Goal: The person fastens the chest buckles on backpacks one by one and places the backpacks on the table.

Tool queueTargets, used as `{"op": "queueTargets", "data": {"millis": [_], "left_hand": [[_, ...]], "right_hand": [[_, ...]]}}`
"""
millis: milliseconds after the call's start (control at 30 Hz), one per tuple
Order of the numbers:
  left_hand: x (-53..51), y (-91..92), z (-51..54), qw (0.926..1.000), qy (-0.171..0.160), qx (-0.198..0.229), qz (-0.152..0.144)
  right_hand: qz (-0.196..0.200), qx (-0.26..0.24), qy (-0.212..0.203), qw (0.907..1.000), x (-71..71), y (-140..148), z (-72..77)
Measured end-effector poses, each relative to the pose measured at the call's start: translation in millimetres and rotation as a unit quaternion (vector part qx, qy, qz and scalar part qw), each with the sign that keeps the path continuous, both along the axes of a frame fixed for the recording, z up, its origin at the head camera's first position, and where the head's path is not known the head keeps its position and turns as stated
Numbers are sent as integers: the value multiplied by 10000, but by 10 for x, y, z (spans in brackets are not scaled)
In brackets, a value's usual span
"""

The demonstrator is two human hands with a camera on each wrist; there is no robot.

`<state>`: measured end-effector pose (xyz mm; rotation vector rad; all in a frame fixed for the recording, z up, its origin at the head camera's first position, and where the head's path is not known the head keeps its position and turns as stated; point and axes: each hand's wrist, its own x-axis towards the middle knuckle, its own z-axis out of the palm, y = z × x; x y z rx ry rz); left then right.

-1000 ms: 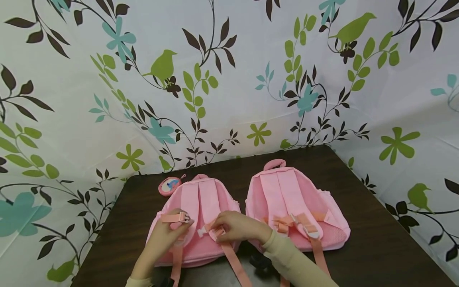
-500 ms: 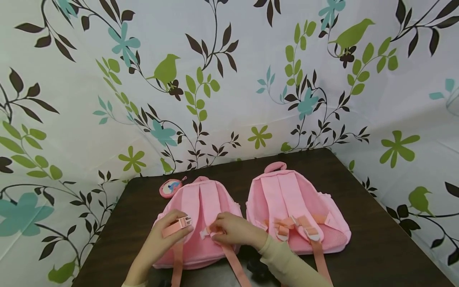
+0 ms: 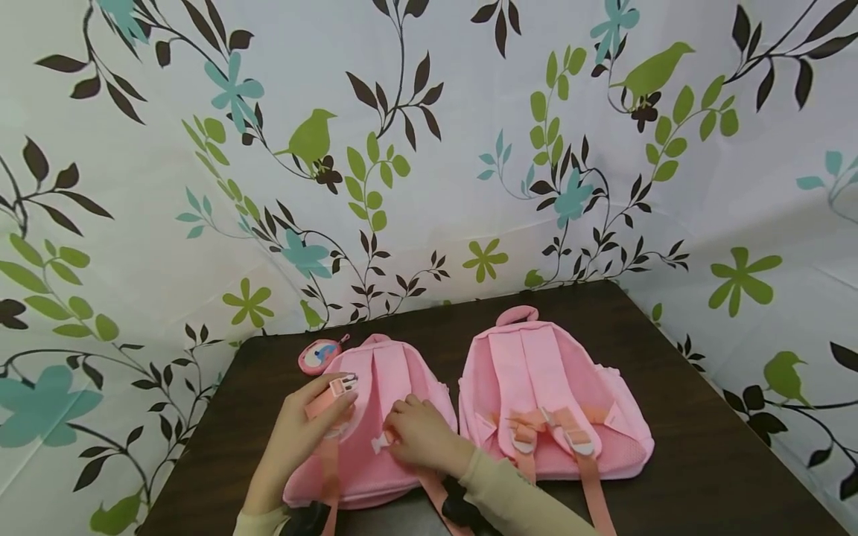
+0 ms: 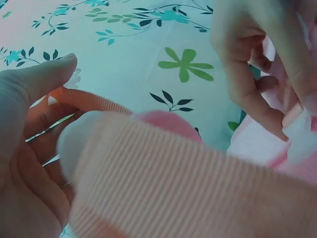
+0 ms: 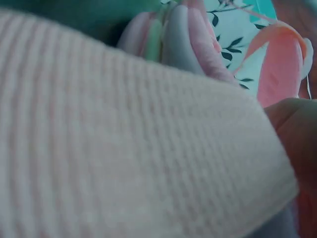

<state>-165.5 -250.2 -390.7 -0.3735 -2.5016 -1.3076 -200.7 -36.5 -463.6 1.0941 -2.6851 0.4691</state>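
Buckle half in white plastic (image 3: pixel 344 385), gripped by left hand (image 3: pixel 299 423), sits unjoined from white plastic counterpart (image 3: pixel 381 443) pinched by right hand (image 3: pixel 425 439).

no text, brand, number or sign can be read, no lettering made out on the pink backpacks (image 3: pixel 523 357), orange straps (image 3: pixel 595 491), pale buckles (image 3: pixel 380 444) or round pouch (image 3: pixel 318 357), none seen on the printed backdrop (image 3: pixel 442 193)

From the head, the right hand (image 3: pixel 421 435) is hiding part of the white clip (image 3: pixel 381 443), while the bottom edge is cutting off both sleeves (image 3: pixel 526 495). A blurred strap (image 5: pixel 133 144) is filling most of the right wrist view.
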Motion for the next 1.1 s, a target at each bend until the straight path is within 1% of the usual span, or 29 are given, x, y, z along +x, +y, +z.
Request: {"op": "queueTargets", "data": {"millis": [67,133,200,267,367,433,533,600,633,700,767,833,967,1100], "left_hand": [[-35,30,3,9999,-82,117,57],[-76,55,1,9997,-140,189,23],[-119,83,7,9997,-130,199,-22],[-158,114,21,9998,-89,157,-63],[-211,163,49,9997,-74,192,-109],[-242,194,53,9995,-100,271,-112],[-285,249,25,9986,-215,467,-139],[-304,276,-22,9981,-299,509,-173],[-306,290,-44,9978,-357,530,-167],[-304,308,-85,9977,-424,499,-179],[-307,320,-111,9980,-413,440,-203],[-320,335,-121,9984,-340,347,-294],[-364,366,-125,9981,-225,212,-537],[-389,395,-127,9983,-178,85,-546]], "right_hand": [[24,-218,-284,9994,-36,11,-7],[86,-514,-656,9965,-75,39,0],[182,-880,-1039,9905,-112,77,17],[299,-1260,-1328,9826,-145,113,34],[452,-1890,-1624,9674,-175,152,56],[516,-2383,-1739,9541,-191,175,79],[369,-3172,-1744,9314,-204,232,126],[198,-3550,-1707,9189,-213,283,150],[114,-3679,-1695,9142,-215,309,158],[0,-3837,-1682,9080,-220,353,170],[-27,-3907,-1630,9060,-235,382,190],[-10,-3974,-1534,9047,-257,405,216],[52,-3995,-1183,9091,-307,443,263],[304,-3878,-991,9159,-338,464,303]]}}
